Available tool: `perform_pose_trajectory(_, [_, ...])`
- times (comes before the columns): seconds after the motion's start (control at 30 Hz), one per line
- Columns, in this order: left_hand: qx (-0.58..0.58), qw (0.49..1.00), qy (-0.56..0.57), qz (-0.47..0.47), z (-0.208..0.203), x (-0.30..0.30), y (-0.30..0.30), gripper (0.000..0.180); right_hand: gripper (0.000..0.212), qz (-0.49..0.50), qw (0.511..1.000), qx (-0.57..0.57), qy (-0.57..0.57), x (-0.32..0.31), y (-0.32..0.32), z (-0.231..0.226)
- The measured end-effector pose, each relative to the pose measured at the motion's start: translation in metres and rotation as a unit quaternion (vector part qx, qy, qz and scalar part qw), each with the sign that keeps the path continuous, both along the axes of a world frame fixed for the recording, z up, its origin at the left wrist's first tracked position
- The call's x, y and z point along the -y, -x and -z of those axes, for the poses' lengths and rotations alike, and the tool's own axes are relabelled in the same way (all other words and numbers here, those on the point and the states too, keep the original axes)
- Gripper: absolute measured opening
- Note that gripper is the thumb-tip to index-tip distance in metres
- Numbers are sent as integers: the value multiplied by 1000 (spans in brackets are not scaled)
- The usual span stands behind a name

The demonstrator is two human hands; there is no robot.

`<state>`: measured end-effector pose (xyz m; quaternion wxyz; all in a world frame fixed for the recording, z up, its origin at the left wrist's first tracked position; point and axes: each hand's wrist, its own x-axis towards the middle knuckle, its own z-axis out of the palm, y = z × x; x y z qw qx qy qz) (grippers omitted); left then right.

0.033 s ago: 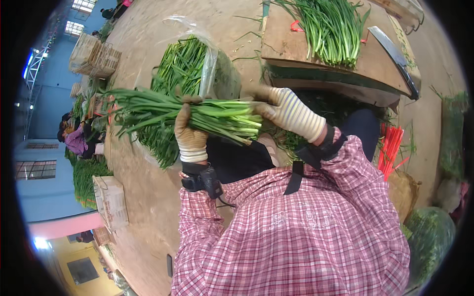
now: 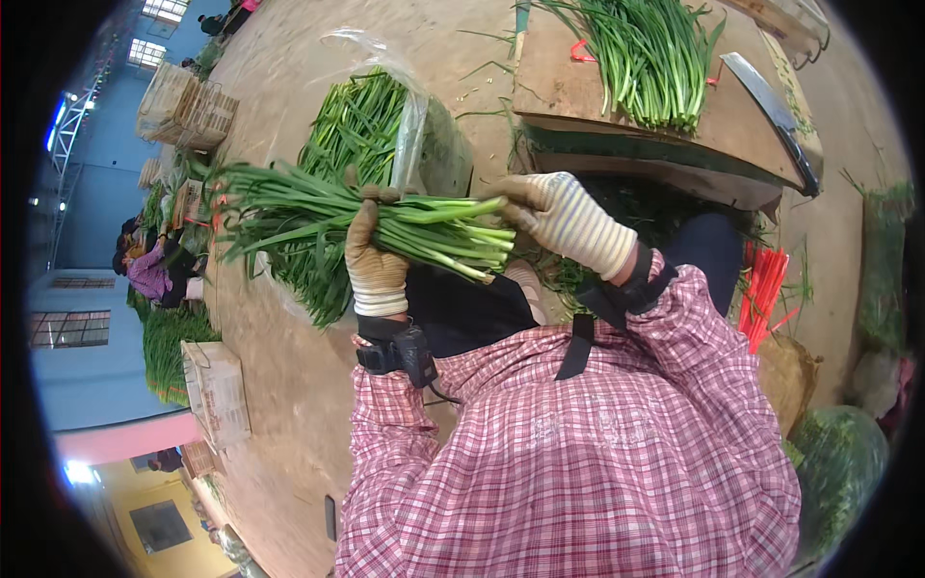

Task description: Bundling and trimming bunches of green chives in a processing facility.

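My left hand, in a dirty cream glove with a brown palm, is closed around a loose bunch of garlic chives. The bunch lies level above my lap, long green leaves to the left and pale stem ends to the right. At those stem ends my right hand, in a matching glove with a striped cuff, has thumb and fingers pinched on a stalk at the bunch's upper edge. Just beyond, a clear plastic bag holds more garlic chives, and leaves hang below the held bunch.
On a low wooden board rest a pile of garlic chives and a large knife. Red strips hang by my right knee. Crates, a heap of greens and a seated person are at left.
My right hand, smeared by motion before, now shows sharply at the stem ends. The left hand and the bunch have barely shifted.
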<state>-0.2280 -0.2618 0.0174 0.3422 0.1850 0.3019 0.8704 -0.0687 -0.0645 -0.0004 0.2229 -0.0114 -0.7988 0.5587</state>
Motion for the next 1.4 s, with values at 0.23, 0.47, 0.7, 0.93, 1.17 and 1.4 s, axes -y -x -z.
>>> perform_pose_trajectory(0.23, [59, 974, 190, -112, -1, -6, -4, 26, 20, 176, 934, 255, 178, -50, -35, 49])
perform_pose_trajectory(0.47, [73, 961, 240, -112, 13, -26, 5, 22, 31, 81, 964, 135, 214, -14, -2, 27])
perform_pose_trajectory(0.7, [-305, 831, 432, -173, 57, -32, 41, 65, 39, -2, 941, 125, 315, -11, -17, 53])
perform_pose_trajectory(0.93, [125, 927, 325, -136, 12, -67, 31, 36, 17, 233, 886, 105, 387, -54, -39, 63])
perform_pose_trajectory(1.17, [145, 925, 325, -136, 26, -79, 24, 62, 30, 93, 910, 92, 394, -23, -5, 58])
perform_pose_trajectory(1.4, [-385, 698, 588, -136, 22, -98, 2, 60, 35, 156, 952, 179, 194, -12, -5, 36])
